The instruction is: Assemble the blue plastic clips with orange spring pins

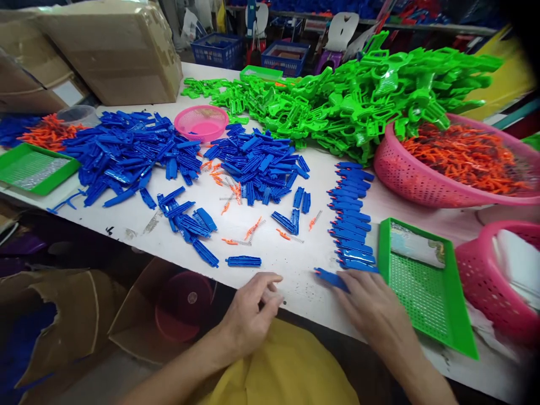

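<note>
The blue piece (330, 278) is smooth, narrow plastic with a red-orange tip. Loose blue parts (257, 160) show ribbed, hollow insides, and thin wire springs (297, 239) lie by small, knobbly orange parts (253, 227). Glossy green frames (358, 101), full of openings, are heaped at the back right.

The right hand (375, 304) grips the piece at its near end between thumb and fingers; the tip points out to the left, just below a neat row (350, 230) of similar ones. The left hand (255, 309) is loosely curled at the table's edge, well apart from that piece; whether it pinches anything small I cannot tell.

The table (291, 275) is white and scuffed. A green tray (426, 295) with a gridded floor sits right of the row, near a perforated pink basket (422, 183) of orange parts. Cardboard boxes (113, 50) stand back left; beyond are blue crates (217, 55) and a white chair (341, 31).
</note>
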### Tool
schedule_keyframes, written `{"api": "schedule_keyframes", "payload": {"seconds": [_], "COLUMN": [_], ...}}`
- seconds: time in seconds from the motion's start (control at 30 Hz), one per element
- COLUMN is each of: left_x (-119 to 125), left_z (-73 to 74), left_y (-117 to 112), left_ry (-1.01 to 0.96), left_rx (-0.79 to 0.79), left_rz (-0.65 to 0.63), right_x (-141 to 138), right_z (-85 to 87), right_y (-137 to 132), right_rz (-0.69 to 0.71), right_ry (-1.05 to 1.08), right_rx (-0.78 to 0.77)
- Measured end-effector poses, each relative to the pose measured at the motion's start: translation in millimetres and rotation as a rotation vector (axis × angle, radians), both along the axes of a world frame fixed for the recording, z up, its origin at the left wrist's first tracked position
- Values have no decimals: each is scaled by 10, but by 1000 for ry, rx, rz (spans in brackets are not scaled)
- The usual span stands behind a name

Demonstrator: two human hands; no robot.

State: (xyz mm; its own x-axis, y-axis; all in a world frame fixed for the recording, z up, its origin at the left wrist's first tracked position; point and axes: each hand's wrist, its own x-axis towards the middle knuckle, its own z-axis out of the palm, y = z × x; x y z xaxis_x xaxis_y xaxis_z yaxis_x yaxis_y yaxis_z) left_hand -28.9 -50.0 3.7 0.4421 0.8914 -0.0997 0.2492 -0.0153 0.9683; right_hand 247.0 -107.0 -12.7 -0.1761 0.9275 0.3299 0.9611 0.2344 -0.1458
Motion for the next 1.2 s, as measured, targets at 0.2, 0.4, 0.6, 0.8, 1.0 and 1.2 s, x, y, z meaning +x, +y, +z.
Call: {"api": "schedule_keyframes", "payload": {"seconds": [0.2, 0.4, 0.6, 0.8, 1.0, 1.2], "left_x": [-442, -345, -356, -510, -504, -427], "left_z": [-70, -58, -52, -48, -53, -22], "left_y": [409, 560, 514, 487, 537, 507], "left_ry": [605, 880, 852, 825, 877, 607], "left_rx": [645, 717, 686, 664, 699, 510], "left_rz": [-53, -226, -239, -197, -203, -194], "right_x": [48, -574, -739, -649, -596, -686], "right_z": [-7, -114, -219, -213, -245, -166], "right_y": [109, 661, 1087, 980, 997, 941], "right_rz": [-85, 13, -75, -41, -27, 9], "right_ry": [28, 127, 43, 89, 142, 231], "right_rx": [38, 67, 3, -24, -54, 3]}}
